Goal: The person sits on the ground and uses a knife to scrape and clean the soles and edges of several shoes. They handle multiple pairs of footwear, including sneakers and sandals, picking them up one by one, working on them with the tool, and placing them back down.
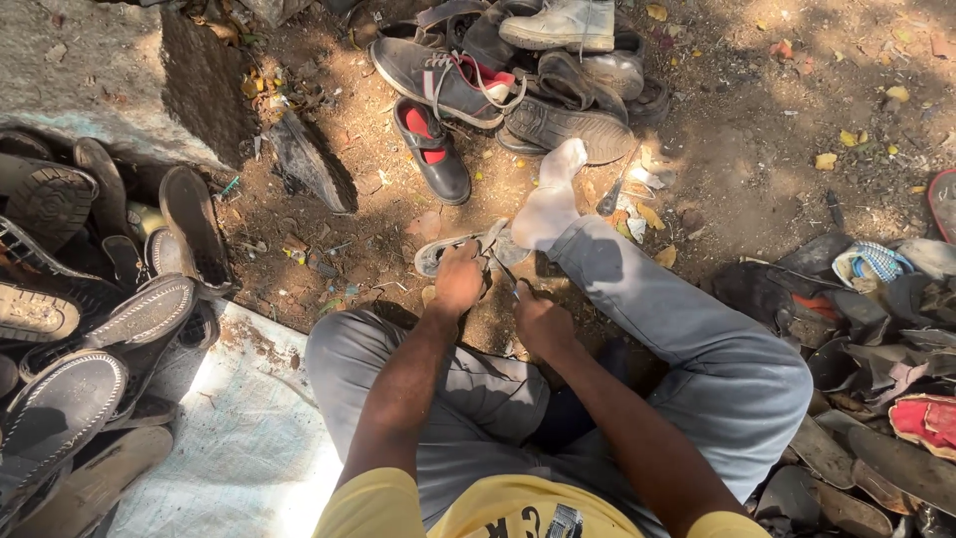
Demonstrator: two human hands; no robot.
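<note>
1. Left hand (458,282): closed down on a grey sandal (453,249), fingers curled over its strap end and pinning it to the ground. The sandal lies flat, directly under and just ahead of this hand, its toe pointing away to the hand's left.

2. Right hand (541,321): closed in a pinch around a thin dark tool (511,287), too small to tell its kind. The tip points toward the sandal's near edge, between the two hands.

3. State of work, as judged: repair on the sandal looks under way rather than complete, since both hands are on it and the tool is at its edge. No seam or stitch can be read, so how much remains cannot be told.

4. White sock (550,204): soft knit, soiled, on the foot stretched just beyond the right hand, touching the sandal's far end.

5. Grey trousers (697,339): smooth woven cloth, creased at the knees, to either side of both hands.

6. Shoe heap (538,70): well ahead of the hands; grey laced sneaker with red lining, black slip-on, white shoe, dark ridged soles.

7. Sole stack (90,319): well to the left of the left hand; black rubber, moulded tread, stitched rims.

8. Scrap pile (876,349): well to the right of the right hand; dark curled leather offcuts, one red piece.

9. White sheet (249,438): coarse woven plastic, dusty, beside the left knee.

10. Ground (757,130): dry brown earth, with dead leaves.
</note>
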